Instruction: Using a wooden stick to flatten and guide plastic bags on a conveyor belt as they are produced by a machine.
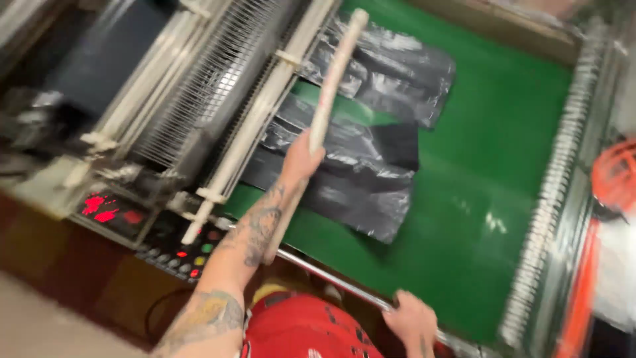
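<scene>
My left hand (pixel 301 159) is shut on a long pale stick (pixel 331 79) that slants up over the green table (pixel 490 152), its lower end lying along my forearm. Beneath the stick lie several black plastic bags (pixel 371 152), overlapping in a loose pile just past the machine's rollers. My right hand (pixel 414 321) rests on the metal rail (pixel 331 275) at the table's near edge, fingers curled over it.
A machine with white bars and a wire roller (pixel 218 86) runs along the left. Its control panel (pixel 165 242) with red display and coloured buttons sits near my left elbow. An orange basket (pixel 616 172) stands at the right edge. A ridged metal strip (pixel 556 185) borders the table's right side.
</scene>
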